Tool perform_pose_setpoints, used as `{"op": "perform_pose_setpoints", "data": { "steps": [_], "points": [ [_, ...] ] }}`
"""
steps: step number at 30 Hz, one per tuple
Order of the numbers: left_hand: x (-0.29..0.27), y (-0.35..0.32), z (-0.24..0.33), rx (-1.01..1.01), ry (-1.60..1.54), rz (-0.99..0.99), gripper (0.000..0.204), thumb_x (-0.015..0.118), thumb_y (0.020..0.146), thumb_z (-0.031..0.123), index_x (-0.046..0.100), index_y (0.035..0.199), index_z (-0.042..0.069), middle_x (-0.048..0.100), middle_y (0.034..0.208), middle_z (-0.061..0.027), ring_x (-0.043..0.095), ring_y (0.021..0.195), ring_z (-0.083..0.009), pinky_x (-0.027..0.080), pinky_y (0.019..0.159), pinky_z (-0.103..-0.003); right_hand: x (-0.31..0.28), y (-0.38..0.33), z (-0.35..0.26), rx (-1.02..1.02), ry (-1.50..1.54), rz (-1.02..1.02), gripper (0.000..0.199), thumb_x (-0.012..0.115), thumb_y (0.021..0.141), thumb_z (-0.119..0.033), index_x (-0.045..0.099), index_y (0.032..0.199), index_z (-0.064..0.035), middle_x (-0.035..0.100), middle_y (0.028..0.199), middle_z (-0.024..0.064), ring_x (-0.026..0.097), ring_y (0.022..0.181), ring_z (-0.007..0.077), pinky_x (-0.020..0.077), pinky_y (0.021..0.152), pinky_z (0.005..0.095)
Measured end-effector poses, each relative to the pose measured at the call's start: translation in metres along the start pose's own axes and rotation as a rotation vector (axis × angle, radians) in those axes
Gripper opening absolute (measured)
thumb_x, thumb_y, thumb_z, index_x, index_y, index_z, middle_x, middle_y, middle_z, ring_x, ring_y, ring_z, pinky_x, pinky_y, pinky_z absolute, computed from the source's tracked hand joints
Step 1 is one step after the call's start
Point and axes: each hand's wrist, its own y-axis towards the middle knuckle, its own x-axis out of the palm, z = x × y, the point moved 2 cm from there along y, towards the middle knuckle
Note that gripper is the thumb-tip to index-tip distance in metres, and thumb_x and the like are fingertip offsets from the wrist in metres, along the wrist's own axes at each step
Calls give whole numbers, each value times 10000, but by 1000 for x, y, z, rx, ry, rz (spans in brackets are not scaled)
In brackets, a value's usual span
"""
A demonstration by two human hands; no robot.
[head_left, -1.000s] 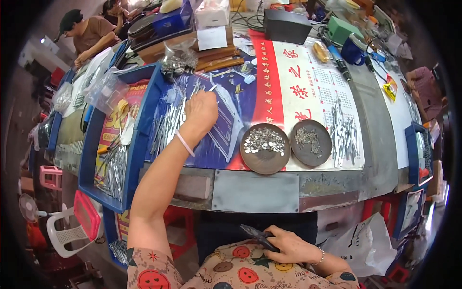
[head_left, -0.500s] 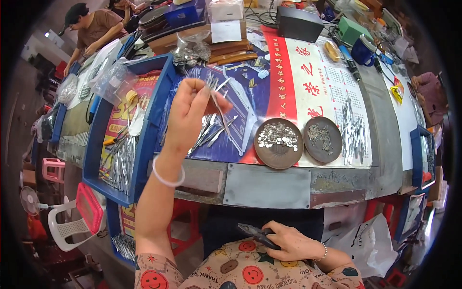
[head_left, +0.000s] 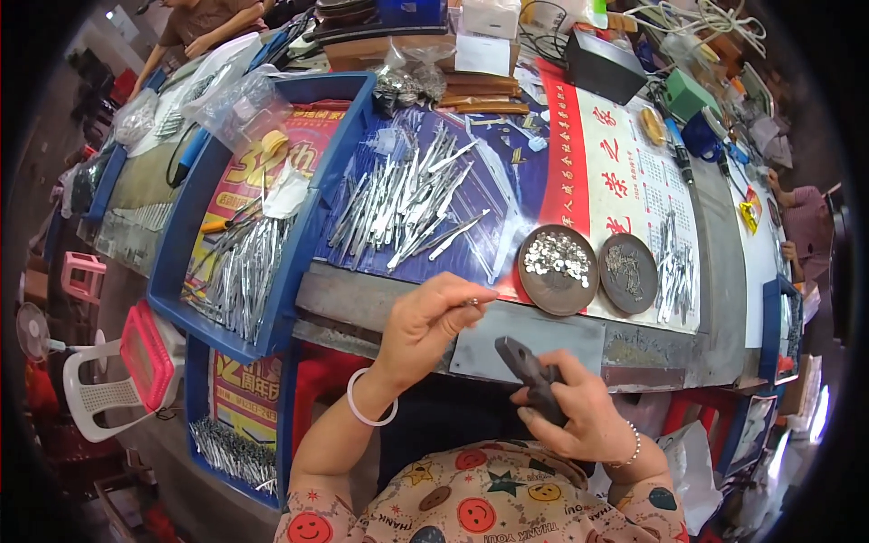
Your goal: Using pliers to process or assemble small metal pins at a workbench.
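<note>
My left hand is raised in front of the table edge, its thumb and fingers pinched on a slim metal strip; only a small dark tip of it shows at the fingertips. To its right, my right hand grips dark pliers, whose jaws point up and to the left. The two hands are close but apart. Beyond my left hand, a loose pile of silvery metal strips lies on a blue printed sheet. A brown dish of small shiny discs and a second dish of tiny metal parts sit on the right.
A blue tray with more strips stands at the left, and another blue bin sits below it. More strips lie right of the dishes. A black box and a clear bag stand at the back. One co-worker is far left.
My left hand has come back from over the strip pile toward me, fingers pinched. My right hand has lifted the pliers from my lap to the table edge. The view has shifted slightly.
</note>
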Motion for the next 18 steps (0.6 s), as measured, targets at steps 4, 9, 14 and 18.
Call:
{"op": "perform_pose_setpoints", "data": {
  "steps": [4, 9, 14, 18],
  "points": [
    [-7, -4, -5, 25, 26, -87, 224, 564, 986, 79, 645, 1184, 13, 623, 878, -65, 579, 724, -106, 474, 655, -230, -6, 27, -3, -62, -124, 36, 223, 756, 791, -145, 621, 778, 33, 583, 1079, 186, 613, 660, 278, 503, 594, 363],
    [-9, -20, -20, -84, -255, 25, 168, 558, 998, 94, 590, 1137, 6, 657, 907, -81, 602, 762, -101, 499, 685, -229, -18, 48, -30, -221, -331, 135, 247, 802, 696, -134, 617, 777, 9, 583, 1070, 147, 617, 680, 274, 510, 589, 363],
    [-11, -22, -21, -54, -322, 38, 105, 580, 976, 43, 557, 1071, 4, 667, 953, -105, 622, 769, -112, 515, 694, -232, -25, 66, -43, -197, -497, 36, 259, 780, 604, -105, 627, 798, -25, 574, 1039, 123, 622, 791, 265, 510, 592, 353],
    [-16, -19, -23, 30, -289, -64, 77, 580, 970, 34, 554, 1033, -2, 623, 985, -101, 624, 788, -119, 519, 704, -246, -33, 62, -48, -244, -427, 59, 265, 790, 622, -154, 641, 803, -31, 553, 1020, 113, 606, 816, 258, 520, 622, 372]
  ]
}}
